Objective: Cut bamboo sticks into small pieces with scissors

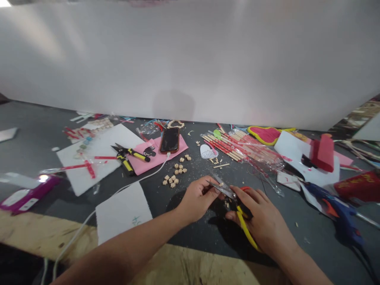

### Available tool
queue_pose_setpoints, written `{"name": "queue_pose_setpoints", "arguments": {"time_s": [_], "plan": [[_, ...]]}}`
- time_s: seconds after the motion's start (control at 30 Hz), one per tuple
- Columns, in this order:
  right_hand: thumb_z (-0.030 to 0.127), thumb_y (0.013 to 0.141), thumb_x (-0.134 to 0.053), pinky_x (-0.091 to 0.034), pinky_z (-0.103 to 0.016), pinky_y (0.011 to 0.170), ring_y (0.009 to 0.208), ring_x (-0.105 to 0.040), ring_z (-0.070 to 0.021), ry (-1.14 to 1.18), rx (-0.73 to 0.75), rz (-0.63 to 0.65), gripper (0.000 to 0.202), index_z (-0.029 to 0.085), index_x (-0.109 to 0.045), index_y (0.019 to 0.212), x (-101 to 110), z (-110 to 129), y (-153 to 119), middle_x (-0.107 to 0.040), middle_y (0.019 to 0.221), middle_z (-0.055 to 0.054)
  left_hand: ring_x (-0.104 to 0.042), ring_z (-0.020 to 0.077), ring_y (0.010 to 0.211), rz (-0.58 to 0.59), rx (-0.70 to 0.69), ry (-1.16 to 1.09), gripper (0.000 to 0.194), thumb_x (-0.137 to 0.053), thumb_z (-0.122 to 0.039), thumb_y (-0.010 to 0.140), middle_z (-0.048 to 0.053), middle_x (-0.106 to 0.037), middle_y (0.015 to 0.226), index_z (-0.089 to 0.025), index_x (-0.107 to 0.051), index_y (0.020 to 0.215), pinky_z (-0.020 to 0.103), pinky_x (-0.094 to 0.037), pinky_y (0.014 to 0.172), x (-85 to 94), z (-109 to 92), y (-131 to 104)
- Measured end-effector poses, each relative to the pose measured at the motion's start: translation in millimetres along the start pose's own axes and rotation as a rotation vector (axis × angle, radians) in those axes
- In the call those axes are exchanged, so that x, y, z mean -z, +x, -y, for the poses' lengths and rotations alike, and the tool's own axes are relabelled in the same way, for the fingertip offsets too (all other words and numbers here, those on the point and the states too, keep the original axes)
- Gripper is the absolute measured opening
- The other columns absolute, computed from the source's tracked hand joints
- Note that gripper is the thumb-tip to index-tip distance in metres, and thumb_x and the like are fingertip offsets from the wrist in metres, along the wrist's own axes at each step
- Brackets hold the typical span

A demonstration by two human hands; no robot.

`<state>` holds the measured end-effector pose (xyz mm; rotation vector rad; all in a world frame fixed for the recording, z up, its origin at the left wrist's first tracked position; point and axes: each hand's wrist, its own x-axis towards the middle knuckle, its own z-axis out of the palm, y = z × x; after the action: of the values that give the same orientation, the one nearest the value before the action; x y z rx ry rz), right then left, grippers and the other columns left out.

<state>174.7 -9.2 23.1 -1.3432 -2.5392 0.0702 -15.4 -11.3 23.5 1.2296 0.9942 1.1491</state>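
Note:
My right hand grips yellow-handled scissors, whose blades point up and left toward my other hand. The fingers of my left hand are pinched beside the blades, around a small pale piece too tiny to make out well. Several little pale wooden clusters lie on the dark table just left of the hands. Beyond the scissors, a thin pale stick rests near a white paper cutout and a pile of red and pale sticks.
A phone with a white cable lies on pink paper, beside black-and-yellow pliers. White paper is at the near left, and a purple device at the far left. A blue glue gun stands at the right.

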Motion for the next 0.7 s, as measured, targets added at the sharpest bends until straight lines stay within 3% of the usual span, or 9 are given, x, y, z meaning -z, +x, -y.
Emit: {"name": "queue_pose_setpoints", "arguments": {"time_s": [0.17,0.3,0.7], "plan": [[0.054,0.071,-0.053,-0.041,-0.038,0.083,0.097,-0.048,-0.0236,-0.018,0.019,0.008,0.068,0.019,-0.037,0.127,1,2,0,-0.056,0.105,-0.009,-0.058,0.0128,0.067,0.002,-0.031,0.025,0.017,-0.052,-0.029,0.079,0.003,-0.062,0.067,-0.013,-0.056,0.074,0.023,-0.042,0.065,1.7,1,-1],[0.063,0.065,-0.052,-0.041,-0.039,0.084,0.1,-0.047,-0.0262,0.002,-0.038,-0.021,0.077,0.011,-0.04,0.12,1,5,0,-0.055,0.106,-0.014,-0.057,0.0121,0.066,-0.002,-0.061,0.061,0.015,-0.051,-0.026,0.08,0.003,-0.062,0.067,-0.013,-0.055,0.074,0.022,-0.042,0.064,2.6,1,-3],[0.061,0.063,-0.055,-0.038,-0.04,0.09,0.109,-0.042,-0.0278,0.012,0.019,-0.043,0.081,0.009,-0.036,0.123,-2,10,-1,-0.053,0.113,-0.015,-0.058,0.0119,0.065,-0.035,-0.018,0.133,0.01,-0.051,-0.02,0.077,0.003,-0.063,0.068,-0.013,-0.056,0.071,0.021,-0.042,0.062,-2.5,-7,-10]]}}
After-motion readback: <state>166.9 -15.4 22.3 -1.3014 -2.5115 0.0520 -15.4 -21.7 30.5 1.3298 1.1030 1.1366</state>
